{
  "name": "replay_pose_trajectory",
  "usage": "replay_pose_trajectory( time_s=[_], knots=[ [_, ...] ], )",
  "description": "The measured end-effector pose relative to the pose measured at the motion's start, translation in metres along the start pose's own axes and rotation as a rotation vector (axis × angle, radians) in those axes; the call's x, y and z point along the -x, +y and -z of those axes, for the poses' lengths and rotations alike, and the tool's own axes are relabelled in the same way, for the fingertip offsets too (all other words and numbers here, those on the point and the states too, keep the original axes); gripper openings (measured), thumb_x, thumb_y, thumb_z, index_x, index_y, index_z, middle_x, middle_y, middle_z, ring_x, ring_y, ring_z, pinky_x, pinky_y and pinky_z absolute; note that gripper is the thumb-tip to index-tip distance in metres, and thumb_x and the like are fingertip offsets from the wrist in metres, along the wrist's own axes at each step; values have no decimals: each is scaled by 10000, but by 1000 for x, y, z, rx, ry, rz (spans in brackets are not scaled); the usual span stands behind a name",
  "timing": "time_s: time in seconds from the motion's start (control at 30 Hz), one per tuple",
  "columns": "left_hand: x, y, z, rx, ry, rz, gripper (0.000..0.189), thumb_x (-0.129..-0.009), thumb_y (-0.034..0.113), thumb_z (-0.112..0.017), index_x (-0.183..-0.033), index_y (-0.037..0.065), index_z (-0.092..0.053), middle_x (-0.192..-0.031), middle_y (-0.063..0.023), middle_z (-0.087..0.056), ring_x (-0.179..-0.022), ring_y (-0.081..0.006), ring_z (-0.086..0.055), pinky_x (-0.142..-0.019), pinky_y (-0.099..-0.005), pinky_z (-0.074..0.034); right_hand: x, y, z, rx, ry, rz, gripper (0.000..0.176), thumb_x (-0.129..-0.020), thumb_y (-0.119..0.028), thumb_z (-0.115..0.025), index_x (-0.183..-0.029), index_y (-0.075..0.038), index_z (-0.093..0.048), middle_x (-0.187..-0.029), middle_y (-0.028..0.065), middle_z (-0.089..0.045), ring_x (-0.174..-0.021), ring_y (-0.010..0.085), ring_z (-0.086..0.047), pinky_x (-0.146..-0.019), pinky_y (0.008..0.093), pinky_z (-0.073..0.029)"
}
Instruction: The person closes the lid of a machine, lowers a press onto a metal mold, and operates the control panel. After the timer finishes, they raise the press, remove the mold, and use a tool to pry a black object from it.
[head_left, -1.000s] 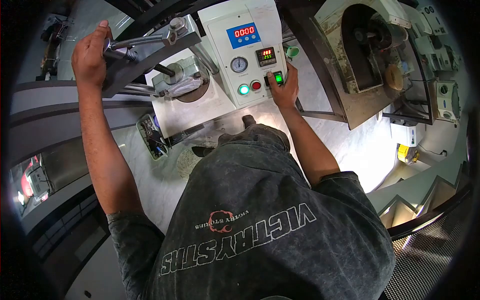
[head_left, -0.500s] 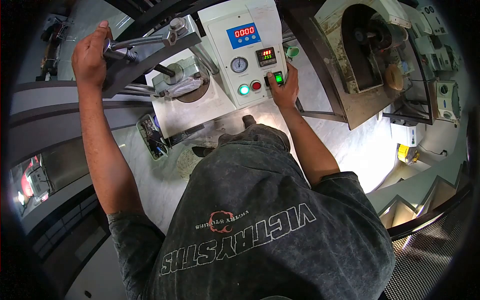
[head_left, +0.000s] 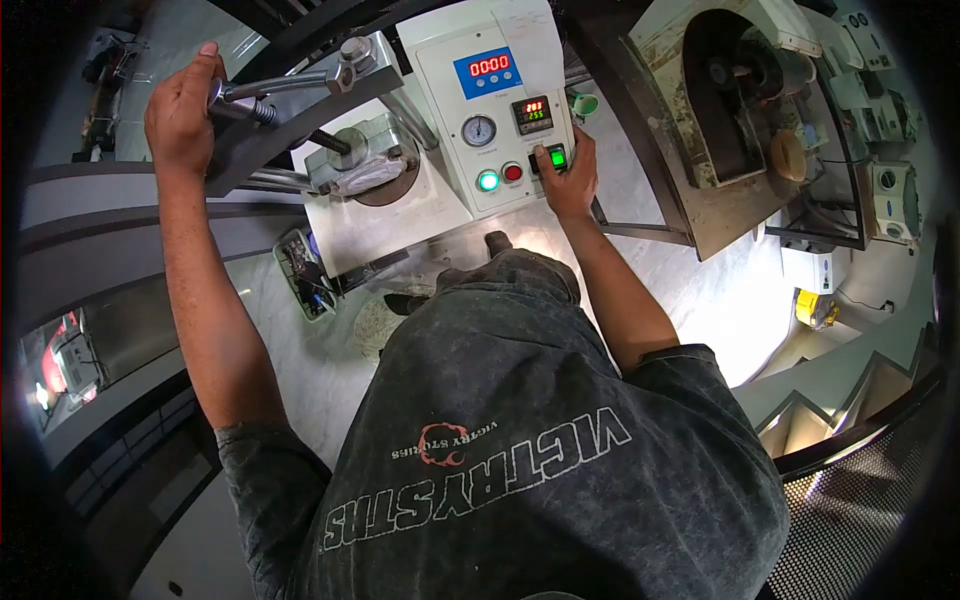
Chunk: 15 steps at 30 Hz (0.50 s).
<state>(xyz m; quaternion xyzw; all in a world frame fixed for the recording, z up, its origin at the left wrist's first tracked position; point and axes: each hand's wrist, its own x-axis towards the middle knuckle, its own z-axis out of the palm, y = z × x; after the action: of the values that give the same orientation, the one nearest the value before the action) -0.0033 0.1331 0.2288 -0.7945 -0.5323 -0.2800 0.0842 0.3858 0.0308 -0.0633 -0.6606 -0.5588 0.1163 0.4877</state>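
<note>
At the upper left, my left hand [head_left: 182, 118] is closed round the outer end of a press's metal handle [head_left: 275, 86], beside a nut and a spring; its fingertips are hidden. My right hand [head_left: 572, 172] grips the right edge of a white control box [head_left: 430, 60], thumb on the front by a green-lit switch [head_left: 558, 157], other fingers behind the edge. A timer display [head_left: 490, 66] reads 00:00. Below it are a pressure gauge [head_left: 479, 130], a temperature display [head_left: 533, 113], a lit green button [head_left: 488, 180] and a red button [head_left: 512, 172]. Left of the box is the press's clamping block [head_left: 357, 150], with crumpled clear plastic.
A tray [head_left: 305, 275] of small tools lies on the floor by the press. On the right stands a grimy machine [head_left: 697, 130] with a dark round opening, on a brown board. A black mesh chair [head_left: 850, 500] is at the lower right.
</note>
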Motion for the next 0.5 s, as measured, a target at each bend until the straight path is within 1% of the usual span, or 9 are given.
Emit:
replay_pose_trajectory(
  time_s=[0.03,0.07,0.13,0.17,0.23,0.27,0.33,0.43,0.5],
  knots=[
    [0,-2,-1,-29,24,-55,228,-981,148,-504,-1035,12,-680,-748,-146,-636,-612,-216,-566,-581,-304,-427,0,0,0,1,-3,-5,635,-789,-407,-738,-1231,-19,-499,-1124,204,-553,-1058,398,-548,-891,487,-449],
    [0,-1,0,-29,24,-55,228,-981,148,-504,-1035,12,-680,-748,-146,-636,-612,-216,-566,-581,-304,-427,0,-1,0,1,-3,-5,635,-789,-407,-738,-1231,-19,-499,-1124,204,-553,-1058,398,-548,-891,487,-449],
    [0,-1,1,-48,-21,11,220,-976,121,-511,-1062,7,-678,-756,-144,-642,-641,-218,-593,-594,-302,-446,0,-1,1,1,-6,-1,634,-791,-405,-737,-1233,-20,-496,-1131,208,-554,-1060,398,-547,-891,486,-451],
    [0,0,1,-48,-21,11,220,-976,121,-511,-1062,7,-678,-756,-144,-642,-641,-218,-593,-594,-302,-446,0,-1,0,1,-6,-1,634,-791,-405,-737,-1233,-20,-496,-1131,208,-554,-1060,398,-547,-891,486,-451],
    [-1,0,0,62,-22,80,260,-988,164,-501,-1057,-7,-684,-766,-144,-649,-652,-194,-592,-602,-292,-436,-1,0,0,-1,-1,16,631,-791,-401,-737,-1233,-22,-494,-1136,210,-555,-1060,395,-550,-890,483,-455],
    [-2,1,1,62,-22,80,260,-988,164,-501,-1057,-7,-684,-766,-144,-649,-652,-194,-592,-602,-292,-436,-1,-1,0,-1,0,16,631,-791,-401,-737,-1233,-22,-494,-1136,210,-555,-1060,395,-550,-890,483,-455],
    [-3,3,3,181,-64,226,312,-995,219,-494,-1034,-17,-694,-778,-147,-655,-663,-171,-588,-614,-279,-425,-1,-1,1,-6,3,21,627,-792,-398,-736,-1233,-24,-493,-1140,209,-555,-1064,393,-550,-890,480,-456],
    [-3,5,3,173,-37,178,359,-997,261,-482,-991,-23,-700,-765,-151,-649,-654,-159,-573,-615,-284,-412,-1,0,0,-2,-2,12,627,-792,-399,-736,-1232,-24,-492,-1138,206,-558,-1070,394,-550,-894,479,-456],
    [-5,8,5,166,-59,192,362,-998,262,-479,-987,-26,-697,-749,-152,-640,-640,-159,-560,-608,-291,-405,-2,-3,1,-7,-8,3,630,-791,-402,-736,-1233,-25,-492,-1141,206,-556,-1073,394,-548,-897,479,-455]
  ],
)
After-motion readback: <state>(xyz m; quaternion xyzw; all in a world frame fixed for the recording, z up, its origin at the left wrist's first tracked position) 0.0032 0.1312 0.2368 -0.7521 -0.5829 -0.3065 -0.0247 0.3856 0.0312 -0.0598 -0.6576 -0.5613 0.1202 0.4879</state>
